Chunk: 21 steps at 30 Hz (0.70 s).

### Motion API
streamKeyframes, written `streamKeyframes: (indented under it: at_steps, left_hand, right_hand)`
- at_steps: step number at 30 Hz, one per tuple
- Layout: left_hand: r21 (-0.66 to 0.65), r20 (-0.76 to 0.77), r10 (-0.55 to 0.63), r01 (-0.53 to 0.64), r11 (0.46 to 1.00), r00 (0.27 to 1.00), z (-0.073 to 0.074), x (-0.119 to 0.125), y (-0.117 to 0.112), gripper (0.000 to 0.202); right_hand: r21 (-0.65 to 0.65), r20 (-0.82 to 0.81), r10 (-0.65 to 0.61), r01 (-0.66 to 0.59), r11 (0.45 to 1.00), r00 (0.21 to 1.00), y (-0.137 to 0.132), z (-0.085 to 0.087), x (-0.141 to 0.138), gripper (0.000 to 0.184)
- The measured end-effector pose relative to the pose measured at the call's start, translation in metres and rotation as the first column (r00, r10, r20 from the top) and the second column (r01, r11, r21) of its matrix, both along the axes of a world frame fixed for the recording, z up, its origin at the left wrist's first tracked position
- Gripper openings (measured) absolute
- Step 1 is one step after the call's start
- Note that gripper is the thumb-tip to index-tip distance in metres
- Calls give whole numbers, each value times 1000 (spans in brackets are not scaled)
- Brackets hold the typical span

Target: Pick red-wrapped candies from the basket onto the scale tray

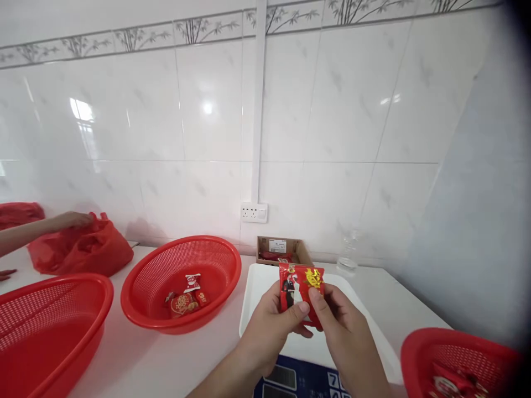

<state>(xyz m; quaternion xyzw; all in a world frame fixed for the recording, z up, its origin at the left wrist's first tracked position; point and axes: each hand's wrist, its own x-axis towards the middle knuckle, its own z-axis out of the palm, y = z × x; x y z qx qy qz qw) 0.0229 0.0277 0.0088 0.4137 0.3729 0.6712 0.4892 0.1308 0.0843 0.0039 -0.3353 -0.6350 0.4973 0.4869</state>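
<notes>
A red candy packet (305, 284) with gold lettering and a printed couple in wedding clothes is held upright between my two hands. My left hand (269, 318) grips its left side, thumb across the front. On the right side, my right hand (338, 318) pinches it with the thumb on the front face. Both hands are over the white tray (255, 293) of a digital scale, whose dark blue panel (307, 376) shows below them, partly covered by my forearms.
Left of the scale stands a red basket (178, 326) with several wrapped sweets (182, 303). Other red baskets (95, 287) (415, 342) flank it at far left and right. A cardboard box (307, 254), a clear bottle (348, 251) and a co-worker's hand (72, 219) on a red bag (108, 249) are behind.
</notes>
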Motion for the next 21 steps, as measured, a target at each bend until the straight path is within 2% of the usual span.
streamKeyframes:
  at_steps: [4,7,10,12,14,16,17,18,21]
  left_hand:
    - [-20,40,-57,58,998,998,-2,-9,4,40]
    - [-40,70,-10,12,999,998,5,-18,0,41]
    - [-74,118,100,-92,993,988,13,-32,0,40]
    - [-97,153,104,-89,991,983,16,-39,3,40]
    - [-110,175,82,-63,992,981,16,-42,5,38]
    - [-115,180,54,-34,993,982,17,-41,3,38]
    - [-116,176,37,-17,993,984,17,-39,2,39]
    - [-114,168,17,2,993,986,17,-37,0,40]
    - [-105,129,-50,63,992,990,17,-28,-7,40]
  right_hand:
    - [53,58,-48,45,998,997,-2,0,-5,50]
    - [159,68,-210,197,968,975,-17,5,1,51]
    - [301,191,-343,278,912,920,-36,12,20,42]
    - [370,318,-413,290,883,853,-46,15,45,37]
    - [422,451,-481,295,857,752,-48,16,81,36]
    - [440,619,-515,281,853,592,-36,14,123,38]
    - [441,721,-505,249,862,474,-25,12,144,39]
    - [436,816,-482,209,875,319,-12,9,164,40]
    - [374,900,-404,186,909,163,33,-1,213,43]
